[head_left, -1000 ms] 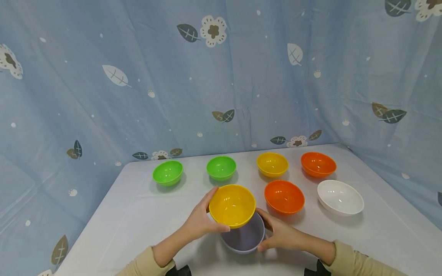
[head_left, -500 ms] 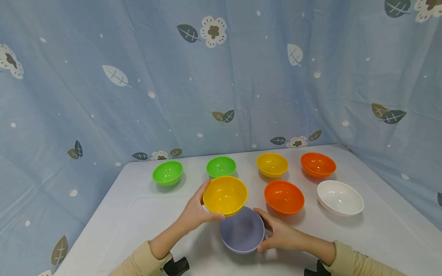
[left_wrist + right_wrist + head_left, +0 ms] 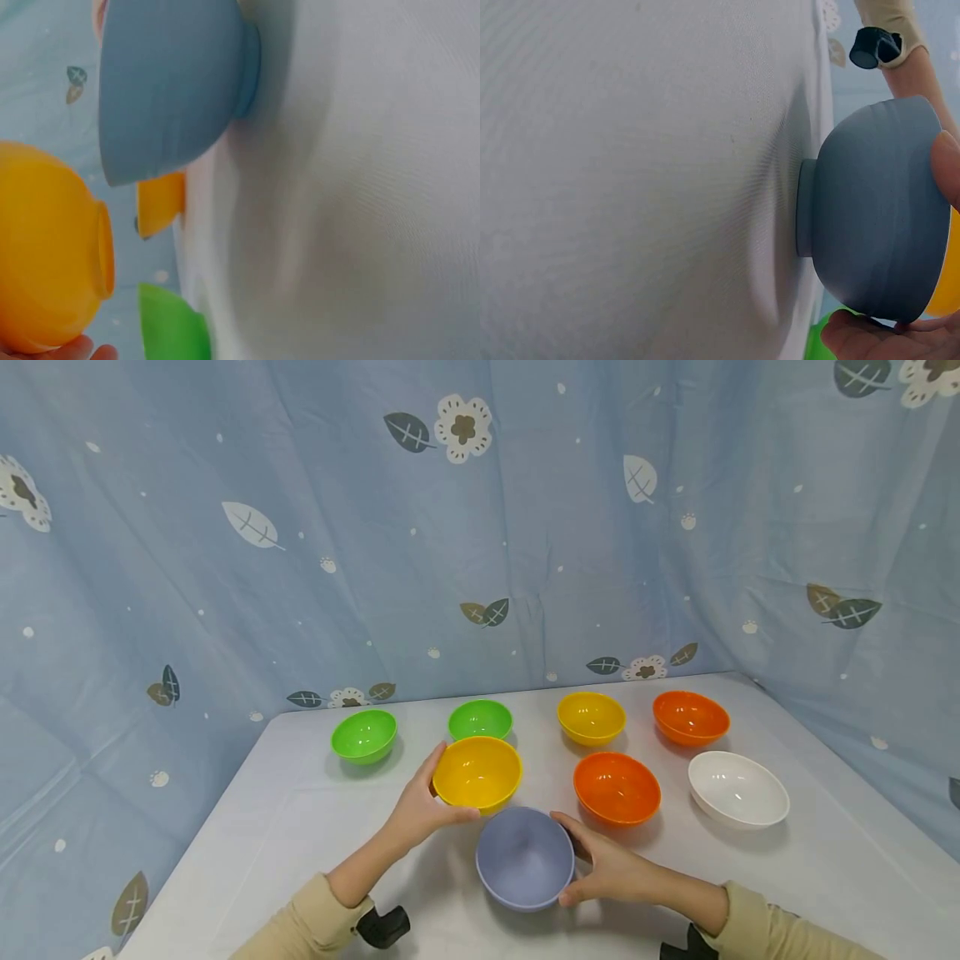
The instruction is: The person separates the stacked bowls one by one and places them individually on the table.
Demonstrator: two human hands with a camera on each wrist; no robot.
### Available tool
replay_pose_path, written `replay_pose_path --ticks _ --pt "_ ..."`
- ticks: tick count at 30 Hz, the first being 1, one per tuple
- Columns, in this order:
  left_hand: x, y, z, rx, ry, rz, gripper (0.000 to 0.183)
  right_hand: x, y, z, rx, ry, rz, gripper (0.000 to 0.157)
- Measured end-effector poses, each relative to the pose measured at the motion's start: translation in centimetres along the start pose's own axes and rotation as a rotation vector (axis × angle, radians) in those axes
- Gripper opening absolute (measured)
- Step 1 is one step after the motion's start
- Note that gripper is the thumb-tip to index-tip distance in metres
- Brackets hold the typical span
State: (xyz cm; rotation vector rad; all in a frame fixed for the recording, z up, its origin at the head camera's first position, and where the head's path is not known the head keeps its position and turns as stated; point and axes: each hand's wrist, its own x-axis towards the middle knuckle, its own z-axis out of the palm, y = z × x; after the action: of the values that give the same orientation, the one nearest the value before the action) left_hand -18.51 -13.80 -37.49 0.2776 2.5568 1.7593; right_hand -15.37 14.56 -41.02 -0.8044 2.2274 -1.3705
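Observation:
My left hand (image 3: pixel 422 804) grips a yellow bowl (image 3: pixel 477 774) by its left side, thumb near the front rim. In the left wrist view this yellow bowl (image 3: pixel 45 247) hangs above the table, its foot ring showing. In front of it and slightly to the right is a lavender bowl (image 3: pixel 525 858), which looks blue-grey in the right wrist view. My right hand (image 3: pixel 603 866) holds the lavender bowl from its right side, thumb at the front and fingers behind. Both bowls are upright and nothing shows inside them.
Along the back of the white table (image 3: pixel 300 827) stand two green bowls (image 3: pixel 364 737), another yellow bowl (image 3: pixel 592 719) and an orange bowl (image 3: pixel 691 718). A second orange bowl (image 3: pixel 617 789) and a white bowl (image 3: pixel 738 790) sit to the right. A patterned blue curtain (image 3: pixel 360 543) hangs behind.
My left hand has carried the yellow bowl back and to the left, off its place over the lavender bowl, whose inside now shows fully. The right hand has stayed in place.

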Motion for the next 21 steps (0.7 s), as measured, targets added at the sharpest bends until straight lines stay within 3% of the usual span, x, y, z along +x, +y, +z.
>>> replay_pose_path --ticks 21 --pt "1.5 -3.3 0.8 0.069 0.043 -0.078 0.112 0.0 -0.2 0.0 0.013 0.001 0.034 0.101"
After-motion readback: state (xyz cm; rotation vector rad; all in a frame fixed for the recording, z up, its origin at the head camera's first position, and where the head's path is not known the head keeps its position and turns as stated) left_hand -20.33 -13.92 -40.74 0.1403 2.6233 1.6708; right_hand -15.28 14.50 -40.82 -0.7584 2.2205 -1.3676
